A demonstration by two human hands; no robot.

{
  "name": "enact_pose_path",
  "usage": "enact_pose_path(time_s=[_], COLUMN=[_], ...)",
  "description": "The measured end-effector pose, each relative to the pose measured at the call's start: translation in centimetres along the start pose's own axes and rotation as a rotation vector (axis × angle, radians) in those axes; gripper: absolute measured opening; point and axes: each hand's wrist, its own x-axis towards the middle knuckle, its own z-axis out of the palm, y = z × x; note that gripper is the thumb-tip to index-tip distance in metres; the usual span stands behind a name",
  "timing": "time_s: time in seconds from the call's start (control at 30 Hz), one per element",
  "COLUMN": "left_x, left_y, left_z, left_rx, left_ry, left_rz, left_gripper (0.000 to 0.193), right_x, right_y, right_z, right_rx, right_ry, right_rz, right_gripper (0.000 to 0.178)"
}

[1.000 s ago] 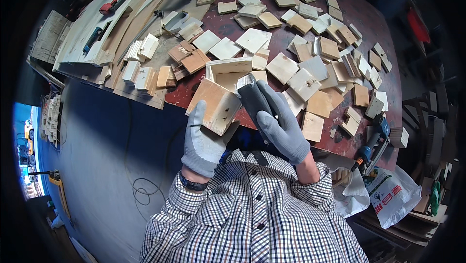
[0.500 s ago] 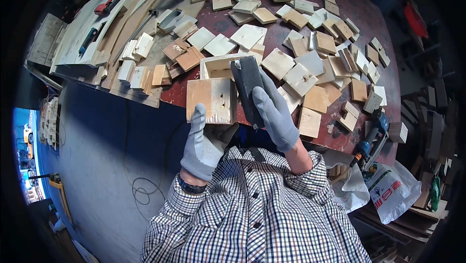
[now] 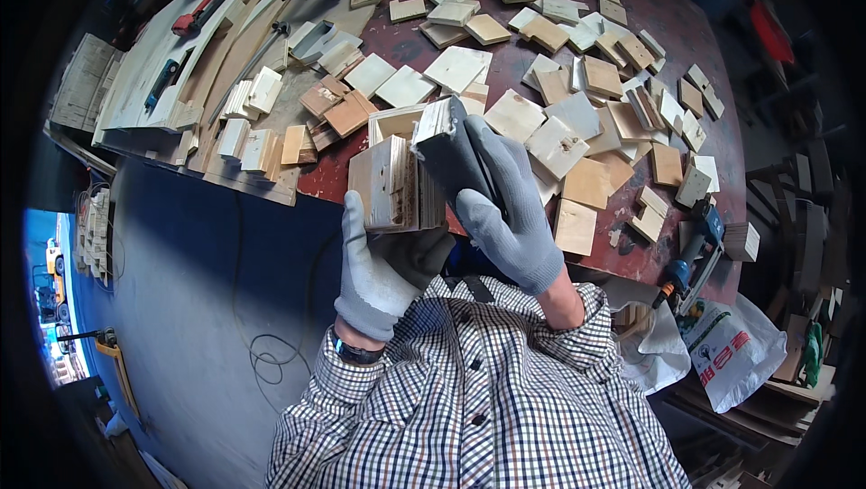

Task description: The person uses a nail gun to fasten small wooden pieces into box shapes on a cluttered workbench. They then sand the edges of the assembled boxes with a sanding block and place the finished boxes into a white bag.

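Observation:
In a grey work glove, my left hand grips a small wooden block from below and the left, thumb along its near left side. The block is tilted, and its rough layered edge faces me. My right hand, also gloved, is closed around a sanding block wrapped in dark grey abrasive, with its pale layered end showing. The sanding block stands close against the wooden block's right side; whether they touch is hard to tell. Just behind both, an open wooden box sits at the table edge, partly covered.
Many loose wooden pieces are scattered over the dark red table. A blue nail gun lies at the right edge, above a white plastic bag. Boards with tools stretch away at far left. A cable coils on the floor.
My left hand has turned the wooden block, bringing its layered edge into view. The sanding block has tilted and shifted slightly left in my right hand, showing its pale end.

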Motion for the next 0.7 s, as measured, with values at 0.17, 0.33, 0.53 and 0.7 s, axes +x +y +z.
enact_pose_path(time_s=[0.17,0.33,0.53,0.7], left_x=[0.8,-0.6,-0.4,0.4], left_y=[-0.4,0.6,-0.1,-0.8], left_z=[-4.2,-2.8,-1.0,-1.2], left_rx=[0.159,-0.232,0.007,0.111], left_ry=[-0.115,-0.216,-0.072,-0.101], left_rz=[0.038,-0.105,0.031,0.088], left_gripper=[0.083,0.088,0.086,0.073], right_x=[0.4,-1.0,-1.0,0.4], right_y=[-0.3,5.6,-1.0,-0.8], right_z=[0.1,-1.3,-1.8,0.3], right_rx=[-0.483,-0.212,-0.267,-0.329], right_ry=[-0.120,0.206,0.083,-0.069], right_rz=[-0.273,0.307,-0.046,-0.225], right_gripper=[0.076,0.063,0.070,0.066])
